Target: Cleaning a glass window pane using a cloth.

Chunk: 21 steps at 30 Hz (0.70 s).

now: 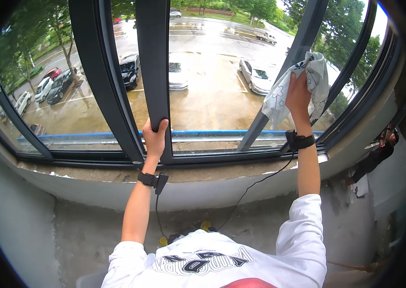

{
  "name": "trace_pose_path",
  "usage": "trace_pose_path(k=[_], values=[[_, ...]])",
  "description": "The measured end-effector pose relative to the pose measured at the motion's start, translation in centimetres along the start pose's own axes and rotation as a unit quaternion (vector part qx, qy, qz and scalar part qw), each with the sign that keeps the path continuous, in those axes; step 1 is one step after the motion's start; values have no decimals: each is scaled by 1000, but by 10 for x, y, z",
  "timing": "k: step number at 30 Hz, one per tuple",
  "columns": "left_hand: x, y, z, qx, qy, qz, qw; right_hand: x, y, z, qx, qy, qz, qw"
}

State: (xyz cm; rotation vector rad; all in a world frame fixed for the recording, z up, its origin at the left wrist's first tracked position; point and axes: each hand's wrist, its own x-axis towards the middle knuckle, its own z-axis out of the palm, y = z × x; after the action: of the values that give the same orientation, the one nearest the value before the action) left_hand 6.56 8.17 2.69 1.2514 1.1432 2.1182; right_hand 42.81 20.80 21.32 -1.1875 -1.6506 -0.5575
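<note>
My left hand point(155, 137) is closed round the lower part of a dark grey upright of the window frame point(152, 62), its thumb on the near face. Farther right, my right hand point(299, 98) grips a white cloth point(319, 79) printed with dark flower outlines. The cloth is bunched over the fingers and hangs down on both sides of the hand. It overlaps a slanting dark frame bar point(255, 132) and the glass; whether it presses on them I cannot tell. A large glass pane point(207, 108) fills the space between my hands.
Below the window runs a rough concrete sill point(212, 173). Black bands circle my left point(148, 179) and right point(300, 140) wrists, with a thin cable point(246, 194) hanging from the right one. Another person in dark clothes point(375, 158) is at the right. Parked cars point(255, 76) stand outside.
</note>
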Motion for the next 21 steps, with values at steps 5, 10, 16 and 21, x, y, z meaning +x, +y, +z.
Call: trace_pose_path(k=[5, 10, 16, 21], values=[[0, -1, 8, 7, -5, 4, 1000, 0, 21, -1, -40, 42, -70, 996], [-3, -6, 17, 19, -2, 29, 999, -5, 28, 2, -19, 46, -32, 998], [-8, -9, 28, -7, -10, 11, 1000, -8, 48, 2, -15, 78, -65, 995], [-6, -13, 33, -30, -42, -1, 999, -10, 44, -3, 0, 14, 42, 999]])
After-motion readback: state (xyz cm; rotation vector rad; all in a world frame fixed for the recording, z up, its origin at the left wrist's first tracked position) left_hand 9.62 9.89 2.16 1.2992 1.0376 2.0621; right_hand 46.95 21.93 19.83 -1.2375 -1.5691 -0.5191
